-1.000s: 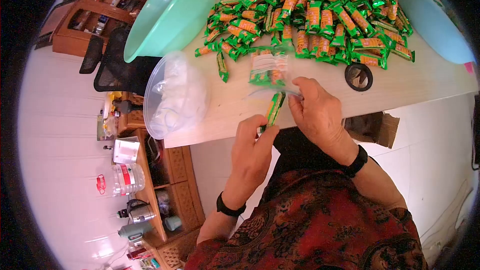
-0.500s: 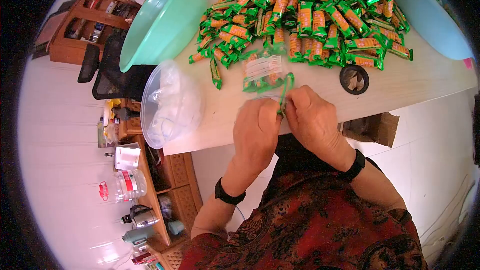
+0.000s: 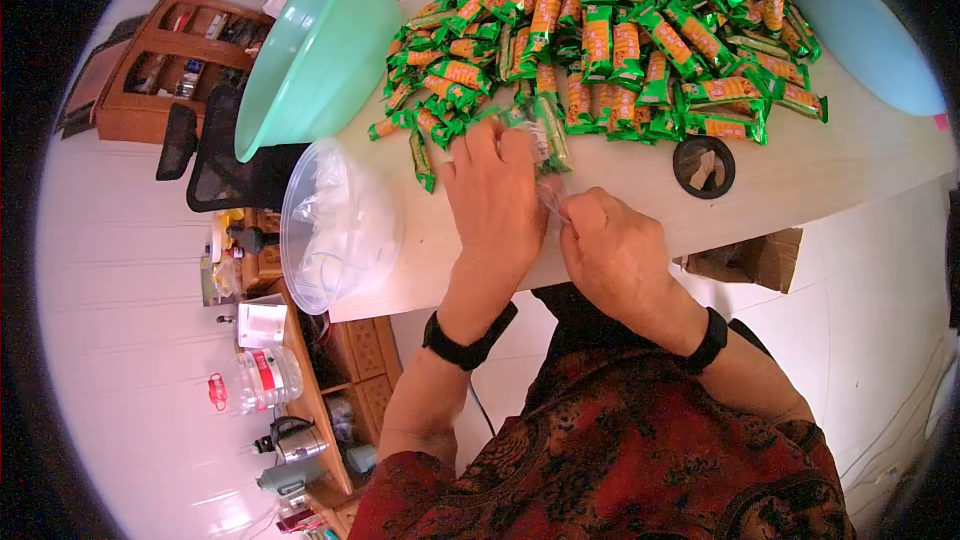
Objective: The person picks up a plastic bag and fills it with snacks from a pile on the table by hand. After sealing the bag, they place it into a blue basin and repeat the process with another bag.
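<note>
A small clear plastic bag (image 3: 553, 192) with green-and-orange packets inside lies near the table's front edge, its twisted neck toward me. My left hand (image 3: 493, 190) is closed around the bag's left side, its fingertips partly hidden. My right hand (image 3: 618, 248) is closed in a pinch on the end of the bag's neck. Just beyond the hands, a large heap of green-and-orange snack packets (image 3: 612, 45) covers the back of the table. One loose packet (image 3: 421, 162) lies left of my left hand.
A clear tub (image 3: 385, 240) with clear plastic in it stands at the table's left edge. Behind it, a mint-green basin (image 3: 300, 70) is tilted. A blue basin (image 3: 850, 30) stands at the right. A black tape roll (image 3: 681, 168) lies right of my hands. A cardboard box (image 3: 745, 260) sits below the table.
My left hand has moved up and left onto the bag. My right hand has dropped slightly and pinches the neck. The green strip between the fingers is out of sight.
</note>
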The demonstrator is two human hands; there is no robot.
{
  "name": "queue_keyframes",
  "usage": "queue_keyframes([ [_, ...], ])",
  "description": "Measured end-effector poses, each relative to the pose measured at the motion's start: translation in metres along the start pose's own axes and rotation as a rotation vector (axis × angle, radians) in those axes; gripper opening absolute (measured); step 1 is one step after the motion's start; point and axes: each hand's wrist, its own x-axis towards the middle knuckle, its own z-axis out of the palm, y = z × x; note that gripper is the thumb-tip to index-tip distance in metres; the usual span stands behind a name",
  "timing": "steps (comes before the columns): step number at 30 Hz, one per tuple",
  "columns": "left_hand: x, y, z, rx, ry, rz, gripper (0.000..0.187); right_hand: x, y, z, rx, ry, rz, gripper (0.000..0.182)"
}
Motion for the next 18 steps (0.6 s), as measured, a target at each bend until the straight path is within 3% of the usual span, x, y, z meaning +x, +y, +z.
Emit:
queue_keyframes([
  [3, -0.009, -0.015, -0.019, -0.106, -0.092, 0.070, 0.048, -0.001, 0.001, 0.002, 0.018, 0.026, 0.004, 0.011],
  [6, -0.018, -0.044, -0.033, -0.234, -0.090, 0.014, 0.055, -0.002, 0.002, 0.001, 0.003, 0.002, 0.016, 0.011],
  [9, -0.030, -0.086, -0.008, -0.312, -0.032, -0.103, 0.055, -0.001, 0.000, 0.002, -0.001, 0.003, 0.019, 0.013],
  [11, -0.028, -0.099, 0.006, -0.097, -0.174, -0.204, 0.042, -0.001, -0.001, 0.002, -0.008, 0.012, 0.024, 0.014],
  [14, -0.026, -0.104, 0.007, -0.128, -0.220, -0.269, 0.031, 0.000, -0.001, -0.001, 0.005, 0.029, 0.048, 0.016],
  [18, -0.031, -0.103, -0.005, -0.106, -0.161, -0.221, 0.020, 0.001, -0.003, -0.003, -0.019, -0.024, 0.044, 0.014],
])
